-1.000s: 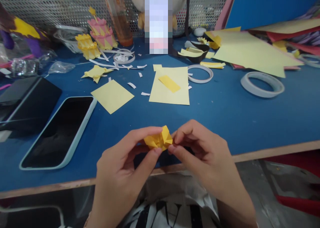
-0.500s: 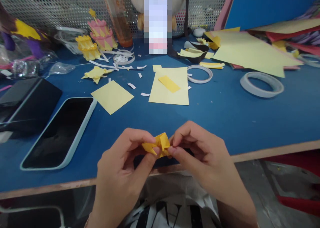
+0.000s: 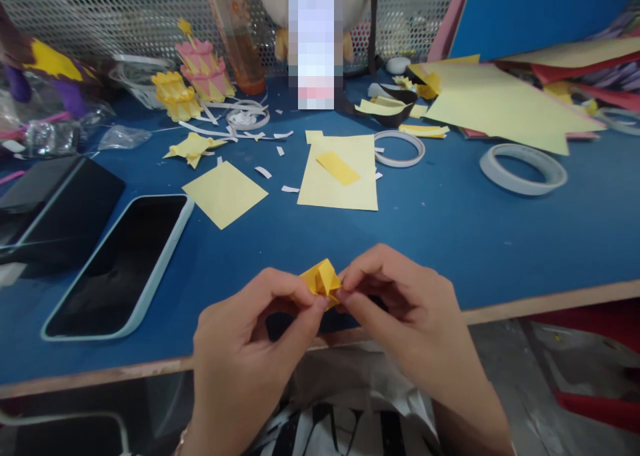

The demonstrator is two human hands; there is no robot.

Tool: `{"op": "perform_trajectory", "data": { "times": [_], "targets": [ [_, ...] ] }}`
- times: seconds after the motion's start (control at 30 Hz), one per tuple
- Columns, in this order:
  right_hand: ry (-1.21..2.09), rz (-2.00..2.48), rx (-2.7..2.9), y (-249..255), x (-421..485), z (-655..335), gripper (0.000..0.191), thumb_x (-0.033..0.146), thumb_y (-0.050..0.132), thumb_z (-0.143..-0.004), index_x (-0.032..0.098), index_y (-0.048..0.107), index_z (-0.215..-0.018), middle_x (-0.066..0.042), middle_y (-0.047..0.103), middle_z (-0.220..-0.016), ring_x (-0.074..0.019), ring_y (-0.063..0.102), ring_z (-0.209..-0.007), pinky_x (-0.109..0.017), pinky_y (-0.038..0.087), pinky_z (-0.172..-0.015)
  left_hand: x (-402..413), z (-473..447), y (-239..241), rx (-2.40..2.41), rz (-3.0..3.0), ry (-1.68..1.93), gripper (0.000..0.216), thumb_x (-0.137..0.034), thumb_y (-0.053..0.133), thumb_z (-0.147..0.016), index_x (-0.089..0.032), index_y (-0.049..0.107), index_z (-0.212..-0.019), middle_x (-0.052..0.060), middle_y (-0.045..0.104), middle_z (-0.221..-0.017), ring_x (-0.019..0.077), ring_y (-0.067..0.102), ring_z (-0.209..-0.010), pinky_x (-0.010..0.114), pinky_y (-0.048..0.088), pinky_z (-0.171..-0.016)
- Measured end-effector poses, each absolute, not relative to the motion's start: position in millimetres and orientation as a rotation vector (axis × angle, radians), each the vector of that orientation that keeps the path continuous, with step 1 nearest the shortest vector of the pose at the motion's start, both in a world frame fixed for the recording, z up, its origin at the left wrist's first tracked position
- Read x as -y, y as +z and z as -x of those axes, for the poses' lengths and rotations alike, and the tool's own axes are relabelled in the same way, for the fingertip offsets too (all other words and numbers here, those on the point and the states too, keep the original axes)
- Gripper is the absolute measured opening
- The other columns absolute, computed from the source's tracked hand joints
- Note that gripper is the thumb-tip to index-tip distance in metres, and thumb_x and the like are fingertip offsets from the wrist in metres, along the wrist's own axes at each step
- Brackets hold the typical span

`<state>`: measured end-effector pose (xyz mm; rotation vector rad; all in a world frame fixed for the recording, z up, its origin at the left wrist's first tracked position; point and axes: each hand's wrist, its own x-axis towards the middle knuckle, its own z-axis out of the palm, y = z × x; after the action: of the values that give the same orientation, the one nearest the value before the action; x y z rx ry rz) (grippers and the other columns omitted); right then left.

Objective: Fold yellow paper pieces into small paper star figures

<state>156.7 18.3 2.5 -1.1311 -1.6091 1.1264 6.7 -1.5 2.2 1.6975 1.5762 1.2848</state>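
Observation:
A small folded piece of orange-yellow paper (image 3: pixel 321 278) is held just above the near edge of the blue table (image 3: pixel 450 229). My left hand (image 3: pixel 250 349) pinches its left side between thumb and fingers. My right hand (image 3: pixel 400 309) pinches its right side, fingertips meeting those of the left hand. Most of the folded paper is covered by my fingers.
A phone in a pale case (image 3: pixel 120 263) lies at the left beside a black box (image 3: pixel 55 203). Pale yellow sheets (image 3: pixel 225 193) (image 3: pixel 340 176), paper scraps and tape rolls (image 3: pixel 523 168) (image 3: pixel 400 148) lie farther back. Folded paper models (image 3: pixel 200 66) stand by the mesh wall.
My fingers have closed further over the folded paper, squeezing it smaller; less of it shows than before. The hands stay in the same spot.

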Motion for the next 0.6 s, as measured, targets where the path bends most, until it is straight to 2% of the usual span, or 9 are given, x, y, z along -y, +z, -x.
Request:
{"op": "perform_trajectory", "data": {
  "times": [0.1,0.2,0.3,0.47,0.6],
  "targets": [
    [1.075,1.101,1.638,1.2,-18.2,-156.8,0.016,0.007,0.055,-0.083,0.022,0.059,-0.082,0.005,0.065,-0.078,-0.0056,0.061,-0.067,-0.013,0.049,-0.062,2.9,-7.0,3.2,-1.621,-1.696,1.262,0.014,-0.014,0.065,-0.078,-0.027,0.063,-0.073,-0.01,0.066,-0.068,0.0068,0.061,-0.056,0.013,0.049,-0.052],
    [1.051,1.047,1.662,1.4,-18.8,-156.5,0.024,0.004,0.053,-0.084,0.025,0.064,-0.09,0.003,0.068,-0.086,-0.0071,0.064,-0.073,-0.015,0.05,-0.065,3.1,-8.5,3.9,-1.639,-1.679,1.262,0.014,-0.015,0.066,-0.078,-0.029,0.065,-0.074,-0.012,0.068,-0.07,0.006,0.062,-0.059,0.012,0.05,-0.057],
    [0.995,1.042,1.711,4.1,-19.1,-156.4,0.029,0.001,0.054,-0.082,0.025,0.068,-0.09,0.004,0.068,-0.083,-0.0058,0.062,-0.069,-0.014,0.047,-0.06,2.4,-9.3,3.5,-1.592,-1.665,1.306,0.014,-0.016,0.066,-0.078,-0.03,0.065,-0.074,-0.012,0.068,-0.071,0.0067,0.064,-0.061,0.013,0.051,-0.058],
    [0.975,1.029,1.718,6.9,-19.3,-156.2,0.023,0.003,0.054,-0.083,0.019,0.07,-0.087,0.001,0.069,-0.08,-0.0061,0.059,-0.061,-0.016,0.045,-0.054,1.6,-9.3,3.6,-1.573,-1.608,1.308,0.018,-0.01,0.064,-0.078,-0.028,0.062,-0.073,-0.013,0.066,-0.069,0.0035,0.062,-0.061,0.007,0.049,-0.058],
    [0.976,1.038,1.723,6.0,-20.9,-156.0,0.02,0.005,0.056,-0.083,0.018,0.07,-0.088,0.0,0.068,-0.08,-0.0065,0.059,-0.063,-0.016,0.045,-0.054,1.2,-9.5,4.1,-1.538,-1.622,1.327,0.019,-0.01,0.065,-0.078,-0.029,0.065,-0.075,-0.014,0.067,-0.071,0.0023,0.061,-0.062,0.005,0.048,-0.06]
  ]
}}
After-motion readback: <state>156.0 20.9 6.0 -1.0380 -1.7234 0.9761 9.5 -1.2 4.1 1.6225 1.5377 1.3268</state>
